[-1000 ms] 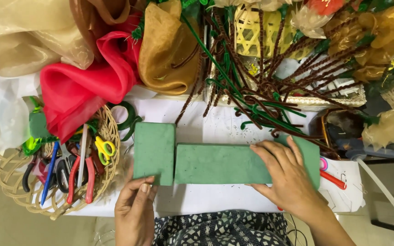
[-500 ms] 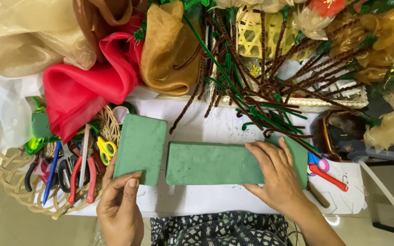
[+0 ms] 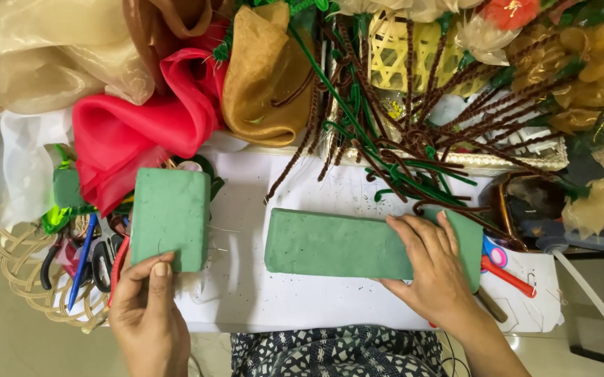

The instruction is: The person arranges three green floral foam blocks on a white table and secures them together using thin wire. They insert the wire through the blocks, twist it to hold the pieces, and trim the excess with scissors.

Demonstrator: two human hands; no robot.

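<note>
Since the earlier frame, small foam block (image 3: pixel 170 218) moved leftward.

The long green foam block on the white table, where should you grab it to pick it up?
Grip the long green foam block across its narrow width, near the bare left half, coming from above. It lies flat with long straight sides, and the right hand already covers its right end. Foam probably dents, so hold gently.

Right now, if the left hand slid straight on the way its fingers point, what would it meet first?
The left hand already holds the small green foam block and points up the table. Beyond the block, the red fabric looks first in line, though depth is unclear.
</note>
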